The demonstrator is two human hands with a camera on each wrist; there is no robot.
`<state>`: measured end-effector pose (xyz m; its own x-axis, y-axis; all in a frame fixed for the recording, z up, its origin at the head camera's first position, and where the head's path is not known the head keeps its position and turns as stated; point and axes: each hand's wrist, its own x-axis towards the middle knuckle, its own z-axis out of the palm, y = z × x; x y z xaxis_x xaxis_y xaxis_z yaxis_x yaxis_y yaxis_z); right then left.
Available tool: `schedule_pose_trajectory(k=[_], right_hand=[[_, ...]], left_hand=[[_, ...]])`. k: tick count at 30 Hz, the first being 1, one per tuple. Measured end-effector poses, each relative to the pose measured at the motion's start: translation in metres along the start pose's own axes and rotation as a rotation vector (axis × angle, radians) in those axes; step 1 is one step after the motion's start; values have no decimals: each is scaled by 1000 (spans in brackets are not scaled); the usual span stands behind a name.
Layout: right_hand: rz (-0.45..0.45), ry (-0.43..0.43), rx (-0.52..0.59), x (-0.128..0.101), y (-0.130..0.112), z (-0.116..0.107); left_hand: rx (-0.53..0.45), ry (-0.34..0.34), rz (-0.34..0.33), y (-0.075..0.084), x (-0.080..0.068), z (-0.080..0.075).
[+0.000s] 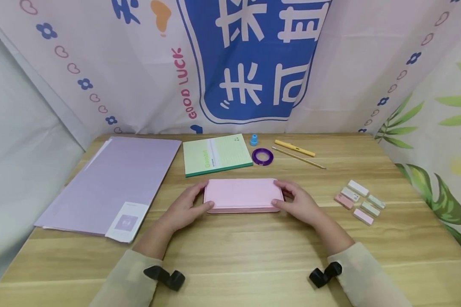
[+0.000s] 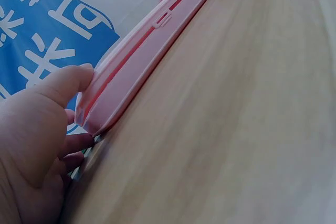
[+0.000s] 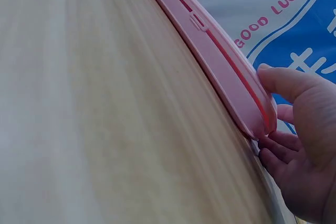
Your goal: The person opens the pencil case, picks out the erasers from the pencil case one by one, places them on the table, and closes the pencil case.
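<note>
A pink pencil case (image 1: 243, 194) lies flat on the table, its lid down. Along its near side run a red seam and a small clasp or pull, seen in both wrist views. My left hand (image 1: 186, 204) holds the left end, thumb (image 2: 79, 80) on the near upper edge and fingers round the end. At the right end my right hand (image 1: 299, 202) grips the same way, its thumb (image 3: 278, 80) against the top edge. What lies inside the case is hidden.
Behind the case are a green notebook (image 1: 217, 154), purple tape roll (image 1: 262, 164), small blue object (image 1: 254, 140), yellow pen (image 1: 295, 148) and pencil (image 1: 299, 157). Several erasers (image 1: 363, 216) lie at right. A large purple folder (image 1: 119, 183) covers the left; a printed curtain hangs behind.
</note>
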<state>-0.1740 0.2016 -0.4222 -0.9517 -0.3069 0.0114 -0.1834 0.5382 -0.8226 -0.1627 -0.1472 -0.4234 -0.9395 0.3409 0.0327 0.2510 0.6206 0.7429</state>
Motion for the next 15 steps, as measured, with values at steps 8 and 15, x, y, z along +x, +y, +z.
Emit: schedule_pose_trajectory(k=[8,15], right_hand=[[50,-28,22,2,-3,0],[53,-37,29,4,-8,-2]], left_hand=[[-3,-6,-44,5,2,-3],[-18,-13,-51,7,4,-6]])
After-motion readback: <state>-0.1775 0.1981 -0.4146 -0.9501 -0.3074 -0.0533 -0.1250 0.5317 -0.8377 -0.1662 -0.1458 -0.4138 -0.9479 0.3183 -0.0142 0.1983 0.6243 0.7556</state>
